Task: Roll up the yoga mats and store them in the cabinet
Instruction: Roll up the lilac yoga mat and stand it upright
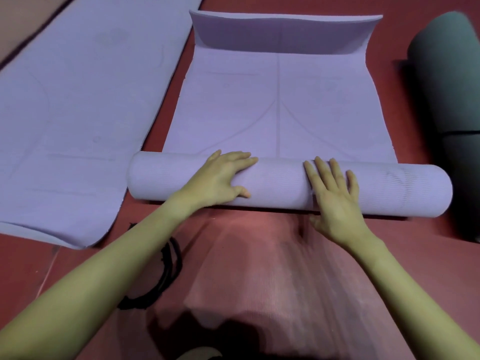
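Note:
A lilac yoga mat (278,105) lies on the red floor in front of me, its near part wound into a thick roll (405,189) and its far end curling upward. My left hand (220,178) rests flat on top of the roll, left of centre, fingers spread. My right hand (335,193) presses on the roll just right of centre, fingers straight and pointing away from me. A second lilac mat (72,113) lies unrolled to the left.
A dark green rolled mat (452,100) lies along the right edge. A black strap (166,271) lies on the red floor (39,268) near my left forearm. A pinkish mat (272,268) spreads under my arms.

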Action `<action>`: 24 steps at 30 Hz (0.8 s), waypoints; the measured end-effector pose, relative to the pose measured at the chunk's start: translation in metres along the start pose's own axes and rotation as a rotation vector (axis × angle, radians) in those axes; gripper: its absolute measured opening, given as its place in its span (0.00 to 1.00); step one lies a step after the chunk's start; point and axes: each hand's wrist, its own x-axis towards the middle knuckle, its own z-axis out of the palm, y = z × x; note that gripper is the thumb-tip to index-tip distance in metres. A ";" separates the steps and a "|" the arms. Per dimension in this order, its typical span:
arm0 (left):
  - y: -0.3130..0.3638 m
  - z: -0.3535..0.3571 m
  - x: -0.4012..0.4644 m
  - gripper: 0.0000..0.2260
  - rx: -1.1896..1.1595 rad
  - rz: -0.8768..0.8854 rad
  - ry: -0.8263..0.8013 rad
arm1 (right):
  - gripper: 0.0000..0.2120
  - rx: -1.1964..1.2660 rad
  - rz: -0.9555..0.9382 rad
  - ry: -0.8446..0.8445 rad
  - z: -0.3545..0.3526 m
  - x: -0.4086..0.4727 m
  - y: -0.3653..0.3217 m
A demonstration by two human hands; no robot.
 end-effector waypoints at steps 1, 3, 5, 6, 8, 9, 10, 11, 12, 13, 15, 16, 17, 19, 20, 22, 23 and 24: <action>-0.001 0.004 -0.004 0.31 0.014 0.018 0.083 | 0.55 -0.019 0.000 -0.004 0.001 0.007 0.002; -0.001 0.016 -0.014 0.27 0.117 0.058 0.257 | 0.54 -0.025 0.002 -0.009 0.000 0.021 0.005; -0.003 0.025 -0.017 0.30 0.231 0.066 0.297 | 0.52 -0.023 0.011 -0.016 -0.003 0.034 0.007; -0.005 0.027 -0.016 0.33 0.273 0.072 0.278 | 0.52 -0.019 0.013 -0.028 -0.005 0.039 0.008; -0.008 0.026 -0.010 0.35 0.274 0.081 0.255 | 0.52 -0.003 0.010 -0.052 -0.007 0.045 0.009; -0.009 0.024 -0.007 0.36 0.246 0.076 0.236 | 0.51 0.003 0.011 -0.059 -0.008 0.046 0.010; -0.010 0.020 -0.003 0.36 0.219 0.069 0.209 | 0.50 0.007 0.014 -0.057 -0.009 0.045 0.011; -0.012 0.017 0.002 0.36 0.198 0.057 0.178 | 0.49 0.013 0.017 -0.042 -0.009 0.042 0.011; -0.014 0.014 0.006 0.37 0.182 0.042 0.154 | 0.49 0.020 0.019 -0.017 -0.008 0.038 0.011; -0.015 0.011 0.011 0.37 0.173 0.025 0.135 | 0.50 0.023 0.020 0.006 -0.006 0.033 0.010; -0.015 0.006 0.017 0.37 0.161 -0.003 0.112 | 0.52 0.012 0.014 0.037 0.000 0.027 0.009; -0.016 0.006 0.017 0.36 0.163 0.006 0.135 | 0.53 0.002 0.008 0.048 0.003 0.026 0.010; -0.017 0.008 0.014 0.34 0.191 0.035 0.189 | 0.54 -0.011 0.005 0.052 0.005 0.027 0.011; -0.019 0.012 0.009 0.33 0.277 0.090 0.298 | 0.56 -0.038 0.006 0.043 0.005 0.034 0.013; -0.020 0.012 0.008 0.35 0.309 0.090 0.297 | 0.56 -0.052 0.004 0.038 0.004 0.039 0.014; -0.019 0.011 0.012 0.43 0.380 0.032 0.177 | 0.57 -0.066 0.003 0.014 0.000 0.051 0.016; -0.018 0.008 0.017 0.47 0.417 0.000 0.118 | 0.57 -0.073 0.009 -0.007 -0.002 0.058 0.017; -0.016 0.005 0.023 0.49 0.436 -0.026 0.081 | 0.57 -0.088 0.017 -0.024 -0.003 0.064 0.018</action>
